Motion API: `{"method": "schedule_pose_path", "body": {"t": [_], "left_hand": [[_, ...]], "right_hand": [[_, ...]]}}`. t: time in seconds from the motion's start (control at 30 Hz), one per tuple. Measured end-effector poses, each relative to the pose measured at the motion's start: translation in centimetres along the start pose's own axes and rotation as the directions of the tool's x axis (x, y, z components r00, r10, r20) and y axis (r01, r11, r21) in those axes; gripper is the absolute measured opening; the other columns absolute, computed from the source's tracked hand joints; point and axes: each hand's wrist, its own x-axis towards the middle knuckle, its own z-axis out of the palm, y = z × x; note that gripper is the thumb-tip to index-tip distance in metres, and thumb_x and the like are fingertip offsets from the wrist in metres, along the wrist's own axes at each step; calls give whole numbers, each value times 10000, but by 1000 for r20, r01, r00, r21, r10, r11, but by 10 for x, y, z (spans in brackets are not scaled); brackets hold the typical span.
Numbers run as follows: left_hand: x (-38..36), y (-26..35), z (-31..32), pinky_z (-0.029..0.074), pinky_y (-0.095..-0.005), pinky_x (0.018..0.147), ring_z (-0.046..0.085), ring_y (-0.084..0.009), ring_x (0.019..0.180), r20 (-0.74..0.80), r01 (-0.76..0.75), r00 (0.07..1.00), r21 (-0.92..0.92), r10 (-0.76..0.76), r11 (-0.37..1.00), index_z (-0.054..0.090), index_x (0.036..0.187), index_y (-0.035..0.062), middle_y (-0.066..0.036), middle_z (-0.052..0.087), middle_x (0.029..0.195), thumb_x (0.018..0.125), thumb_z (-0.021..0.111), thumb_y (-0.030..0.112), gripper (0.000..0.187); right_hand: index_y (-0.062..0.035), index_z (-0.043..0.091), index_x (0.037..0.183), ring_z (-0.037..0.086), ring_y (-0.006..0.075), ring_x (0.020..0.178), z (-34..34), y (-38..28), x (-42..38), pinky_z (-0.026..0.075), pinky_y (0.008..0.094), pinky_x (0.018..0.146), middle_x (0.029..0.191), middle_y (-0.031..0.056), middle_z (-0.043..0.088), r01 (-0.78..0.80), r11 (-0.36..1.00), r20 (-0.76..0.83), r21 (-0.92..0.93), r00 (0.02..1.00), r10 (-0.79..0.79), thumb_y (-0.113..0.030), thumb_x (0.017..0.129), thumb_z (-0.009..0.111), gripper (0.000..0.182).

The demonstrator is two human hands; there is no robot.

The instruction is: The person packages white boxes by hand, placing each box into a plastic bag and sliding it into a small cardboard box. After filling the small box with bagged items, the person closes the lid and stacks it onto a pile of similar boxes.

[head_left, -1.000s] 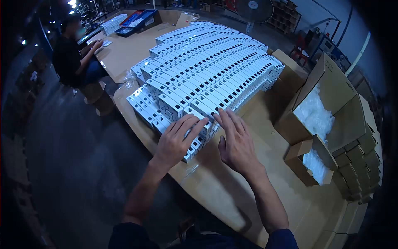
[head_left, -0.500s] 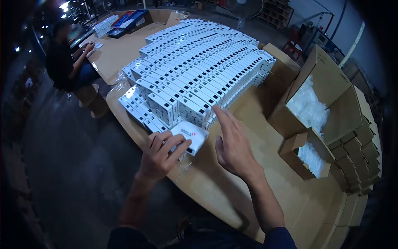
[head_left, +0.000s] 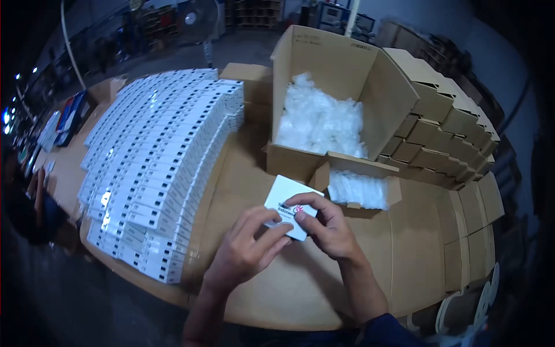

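Note:
A flat white box (head_left: 293, 194) with black and red print is held up over the brown table, between both hands. My right hand (head_left: 329, 226) grips its right side, with thumb and fingers on the printed face. At its lower left, my left hand (head_left: 248, 246) has its fingers bent against the box's edge. Rows of stacked white boxes (head_left: 156, 156) stand to the left of my hands. Just beyond the held box is a small carton (head_left: 395, 194) with clear plastic packets (head_left: 357, 189) inside.
A large open carton (head_left: 329, 55) holds more clear plastic. Folded brown cartons (head_left: 428, 130) are piled at the right. The cardboard-covered table (head_left: 347, 274) lies under my hands. At the far left, a person's arm (head_left: 40, 191) shows beside blue trays (head_left: 72, 118).
The view has turned right. The white box has moved from beside the stacks to in front of the cartons. My right hand, empty before, now holds it too.

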Motion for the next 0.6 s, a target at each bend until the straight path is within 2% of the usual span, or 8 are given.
{"method": "schedule_pose_path", "body": {"t": [0.07, 0.17, 0.27, 0.33, 0.43, 0.47, 0.53, 0.6], "left_hand": [[40, -10, 10, 541, -451, 897, 640, -329, 1017, 29, 69, 997, -82, -67, 994, 714, 1075, 34, -130, 624, 1083, 841, 783, 47, 244], [111, -49, 41, 547, -398, 831, 685, -328, 952, -3, 40, 999, -36, -40, 999, 709, 1037, 8, -154, 685, 1014, 858, 764, 43, 190], [180, -115, 97, 558, -461, 804, 696, -418, 909, 34, 65, 997, 60, -67, 996, 698, 1014, -49, -228, 721, 1009, 875, 713, 36, 164], [214, -150, 132, 560, -487, 832, 694, -447, 930, 48, 118, 990, 210, -131, 971, 693, 1039, -73, -276, 714, 991, 866, 708, 38, 207], [251, -199, 183, 586, -491, 853, 696, -454, 978, 3, 212, 972, 409, -233, 888, 672, 1045, -100, -289, 708, 1005, 875, 684, 28, 213], [259, -211, 192, 598, -487, 858, 696, -451, 1003, -5, 250, 960, 463, -280, 850, 664, 1042, -108, -285, 708, 1024, 883, 672, 23, 206], [267, -220, 196, 588, -480, 854, 716, -439, 957, 15, 316, 937, 389, -348, 866, 706, 1026, -86, -290, 724, 999, 852, 697, 19, 203], [270, -227, 193, 579, -471, 833, 731, -432, 895, 30, 289, 952, 231, -303, 929, 733, 1032, -54, -266, 741, 965, 828, 751, 52, 231]], "right_hand": [[-38, 696, 1183, 625, 80, 906, -27, -22, 5, 509, 236, 806, 1042, 29, 692, -4, 999, -32, 51, 999, 6, -97, 1069, 547, 196], [-10, 726, 1076, 642, 98, 833, -83, -49, 33, 510, 270, 769, 958, 31, 723, 119, 936, -145, -331, 974, -175, -32, 1022, 542, 193], [-40, 751, 1063, 643, 157, 781, -131, -78, 82, 500, 314, 739, 865, 92, 734, 230, 636, -101, -737, 892, -441, -62, 965, 579, 199], [-81, 767, 1067, 681, 243, 880, -149, -94, 108, 519, 358, 820, 920, 136, 732, 60, 560, -182, -826, 913, -367, -103, 937, 611, 204], [-98, 777, 1066, 680, 325, 1036, -179, -84, 143, 518, 407, 947, 1037, 187, 723, 42, 415, -175, -909, 864, -472, -152, 906, 647, 213], [-102, 779, 1069, 667, 344, 1074, -183, -85, 150, 505, 421, 983, 1086, 201, 710, 21, 447, -197, -894, 879, -435, -160, 894, 656, 222], [-110, 784, 1076, 641, 381, 1148, -189, -84, 162, 479, 449, 1055, 1185, 231, 684, -27, 510, -236, -860, 906, -350, -177, 871, 673, 242], [-120, 766, 1170, 669, 358, 1099, -204, -71, 177, 514, 432, 1008, 1172, 195, 699, -1, 389, -172, -921, 898, -404, -271, 882, 757, 325]]}}
